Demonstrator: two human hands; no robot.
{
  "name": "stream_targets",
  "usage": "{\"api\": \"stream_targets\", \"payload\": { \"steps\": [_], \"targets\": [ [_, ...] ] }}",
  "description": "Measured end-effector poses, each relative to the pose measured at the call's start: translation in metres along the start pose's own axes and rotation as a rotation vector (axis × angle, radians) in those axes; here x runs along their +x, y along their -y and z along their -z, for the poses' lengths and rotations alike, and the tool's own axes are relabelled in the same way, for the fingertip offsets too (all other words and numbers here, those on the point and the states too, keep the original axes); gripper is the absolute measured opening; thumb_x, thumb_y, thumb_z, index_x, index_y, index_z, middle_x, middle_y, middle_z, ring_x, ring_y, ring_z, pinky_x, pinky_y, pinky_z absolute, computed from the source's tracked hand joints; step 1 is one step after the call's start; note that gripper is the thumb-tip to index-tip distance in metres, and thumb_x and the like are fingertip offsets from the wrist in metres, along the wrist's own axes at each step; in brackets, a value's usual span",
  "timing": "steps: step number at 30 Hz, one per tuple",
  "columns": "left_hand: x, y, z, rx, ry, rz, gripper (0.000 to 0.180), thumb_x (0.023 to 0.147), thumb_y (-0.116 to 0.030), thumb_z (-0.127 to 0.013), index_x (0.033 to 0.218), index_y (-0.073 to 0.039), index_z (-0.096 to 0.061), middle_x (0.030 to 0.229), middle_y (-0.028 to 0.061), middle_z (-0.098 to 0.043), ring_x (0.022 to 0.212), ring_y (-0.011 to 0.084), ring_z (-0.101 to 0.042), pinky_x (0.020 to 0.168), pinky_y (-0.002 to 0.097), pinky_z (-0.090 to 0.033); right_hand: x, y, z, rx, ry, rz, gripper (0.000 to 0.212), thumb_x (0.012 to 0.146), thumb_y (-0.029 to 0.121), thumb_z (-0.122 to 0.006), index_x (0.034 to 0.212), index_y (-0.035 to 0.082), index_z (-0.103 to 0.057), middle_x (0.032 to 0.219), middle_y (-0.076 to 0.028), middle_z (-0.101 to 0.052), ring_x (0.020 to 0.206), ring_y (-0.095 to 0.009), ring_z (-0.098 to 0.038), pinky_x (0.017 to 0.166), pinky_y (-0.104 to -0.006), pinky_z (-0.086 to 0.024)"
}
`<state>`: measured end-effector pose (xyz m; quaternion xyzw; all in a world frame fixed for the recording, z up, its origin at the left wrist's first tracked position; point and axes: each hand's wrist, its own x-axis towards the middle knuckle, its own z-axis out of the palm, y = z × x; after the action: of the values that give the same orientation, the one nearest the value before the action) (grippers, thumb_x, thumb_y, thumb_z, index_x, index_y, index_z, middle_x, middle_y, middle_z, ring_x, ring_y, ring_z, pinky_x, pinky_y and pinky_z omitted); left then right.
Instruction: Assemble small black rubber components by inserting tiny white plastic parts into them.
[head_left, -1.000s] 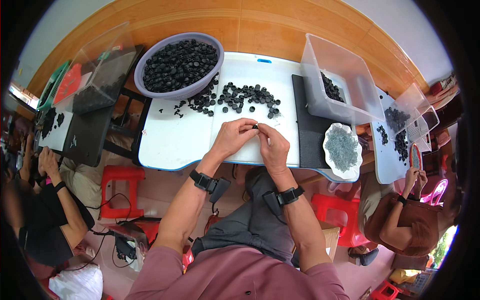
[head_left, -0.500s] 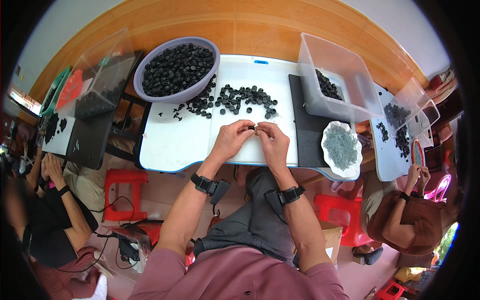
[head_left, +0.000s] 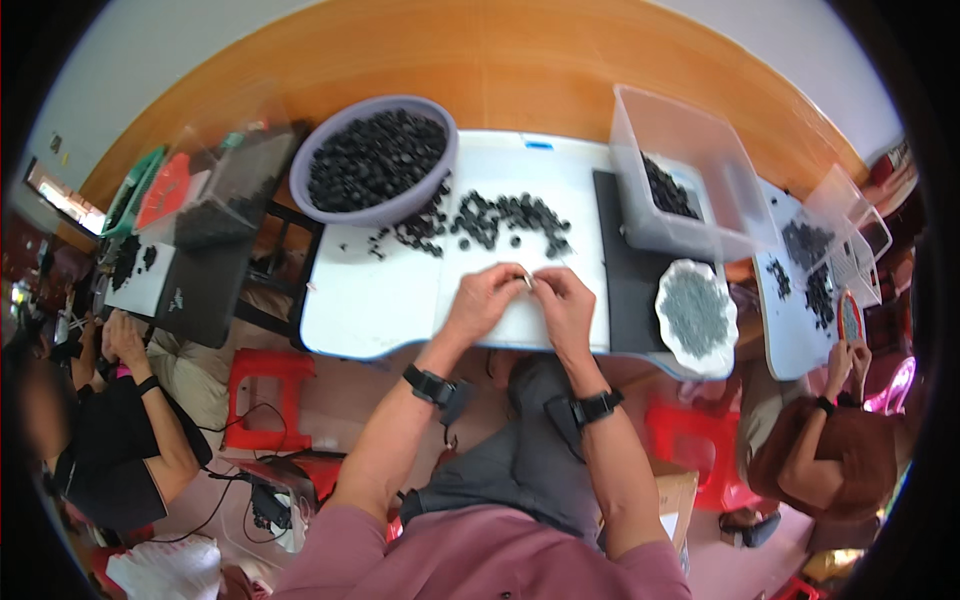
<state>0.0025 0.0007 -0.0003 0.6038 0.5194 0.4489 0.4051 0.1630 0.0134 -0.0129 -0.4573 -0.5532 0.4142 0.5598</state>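
Above the near part of the white table, my left hand and my right hand meet with fingertips pinched together. Between them is a small part that shows as a pale glint; it is mostly covered by the fingers and blurred. Just beyond my hands lie loose small black round caps in a spread-out heap. A lilac basket full of the same black pieces stands at the far left. Right of my hands, a white scalloped dish holds a heap of small grey-green translucent pieces.
A black mat covers the table's right side, with a clear plastic box holding black pieces at its far end. People sit at side tables left and right. Red stools and cables are on the floor.
The whole view has shifted, so the table appears lower and further right. My fingertips remain together; the black piece seen at my left fingertips before now shows only a pale glint.
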Motion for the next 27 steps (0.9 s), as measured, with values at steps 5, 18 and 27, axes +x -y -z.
{"api": "stream_targets", "payload": {
  "steps": [5,18,27],
  "targets": [
    [0.002,0.009,-0.01,0.022,-0.057,-0.026,0.028,0.094,-0.015,-0.073,0.117,-0.001,-0.072,0.093,0.008,-0.077,0.082,0.0092,-0.068,0.075,0.0264,-0.055,-0.007,-0.001,0.012,-0.044,-0.026,0.043,0.009,0.091,-0.001,-0.071,0.099,-0.005,-0.071,0.088,-0.006,-0.071,0.079,-0.011,-0.067,0.072,-0.0247,-0.053],
    [0.004,0.013,-0.017,0.032,-0.121,-0.027,0.026,0.09,-0.017,-0.078,0.111,-0.002,-0.075,0.09,0.0107,-0.078,0.08,0.0136,-0.073,0.075,0.0274,-0.058,-0.12,0.276,0.074,0.421,0.289,1.074,0.061,0.084,0.027,-0.084,0.139,0.016,-0.058,0.129,-0.008,-0.057,0.107,-0.028,-0.061,0.087,-0.0455,-0.056],
    [0.005,0.009,-0.013,0.062,-0.171,-0.004,0.025,0.089,-0.017,-0.078,0.109,-0.002,-0.076,0.09,0.0074,-0.077,0.081,0.01,-0.07,0.077,0.0256,-0.057,-0.171,0.293,0.114,0.439,0.271,0.998,0.057,0.085,0.021,-0.082,0.137,0.012,-0.06,0.13,-0.006,-0.057,0.108,-0.028,-0.061,0.088,-0.0414,-0.055]
  ]
}}
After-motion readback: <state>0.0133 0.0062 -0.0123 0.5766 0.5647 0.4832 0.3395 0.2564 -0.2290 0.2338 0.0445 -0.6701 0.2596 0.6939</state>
